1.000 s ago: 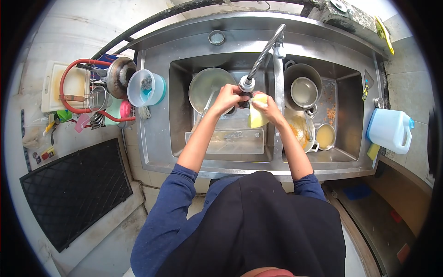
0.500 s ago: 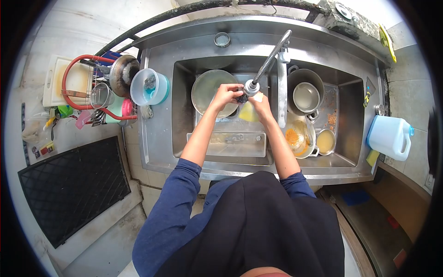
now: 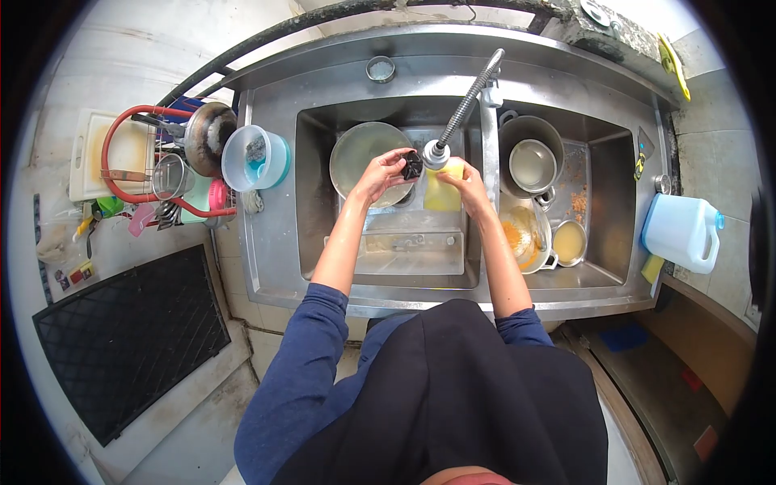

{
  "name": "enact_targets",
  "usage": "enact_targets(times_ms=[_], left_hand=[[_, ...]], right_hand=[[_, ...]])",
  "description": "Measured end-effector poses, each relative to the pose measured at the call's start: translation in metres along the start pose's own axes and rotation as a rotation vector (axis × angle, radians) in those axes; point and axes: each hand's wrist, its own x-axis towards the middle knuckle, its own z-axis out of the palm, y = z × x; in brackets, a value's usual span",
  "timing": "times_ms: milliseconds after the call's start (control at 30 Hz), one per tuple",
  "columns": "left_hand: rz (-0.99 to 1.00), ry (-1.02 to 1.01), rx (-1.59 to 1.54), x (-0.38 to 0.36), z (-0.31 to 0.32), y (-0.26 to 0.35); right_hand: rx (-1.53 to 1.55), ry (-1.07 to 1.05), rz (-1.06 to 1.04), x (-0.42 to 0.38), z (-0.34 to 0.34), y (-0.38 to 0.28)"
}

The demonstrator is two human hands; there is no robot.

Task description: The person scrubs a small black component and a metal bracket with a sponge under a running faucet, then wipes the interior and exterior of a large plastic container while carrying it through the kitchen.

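L hand grips unclear blk item, R hand pinches part-hidden yellow pad.

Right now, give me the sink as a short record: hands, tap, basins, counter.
left hand: fingers on black item
right hand: holds yellow cloth
tap: nozzle over the left basin, between the hands; water flow cannot be told
left basin: round bowl, clear tray
right basin: large pot, small pan within its rim, orange scraps
counter: tub at left, blue jug at right
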Motion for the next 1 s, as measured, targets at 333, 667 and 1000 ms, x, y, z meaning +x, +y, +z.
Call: enact_targets(times_ms=[333, 667, 1000], left_hand=[[0.282, 0.200, 0.434, 0.015, 0.022, -0.033], [0.179, 0.291, 0.511, 0.017, 0.030, -0.015], [0.059, 0.352, 0.793, 0.023, 0.037, -0.034]], right_hand=[[-0.712, 0.420, -0.210, 0.004, 0.022, 0.003], [-0.745, 0.064, -0.592, 0.018, 0.016, -0.010], [-0.084, 0.128, -0.052, 0.007, 0.005, 0.034]])
